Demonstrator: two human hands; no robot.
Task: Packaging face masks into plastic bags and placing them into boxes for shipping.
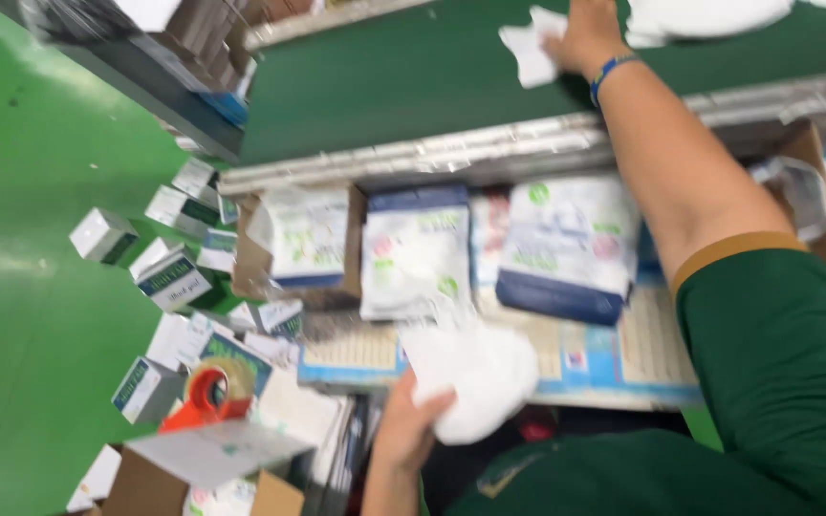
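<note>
Right hand stretches to twelve o'clock, fingers pressing a white packet on the green belt, while left hand clutches a white pouch.

- I see an orange tape dispenser with a roll of brown tape, low on the left.
- Small white-and-green boxes lie scattered over the green floor.
- White-and-blue packets stand in a row under the green conveyor belt.
- A brown carton sits at the bottom left.
</note>
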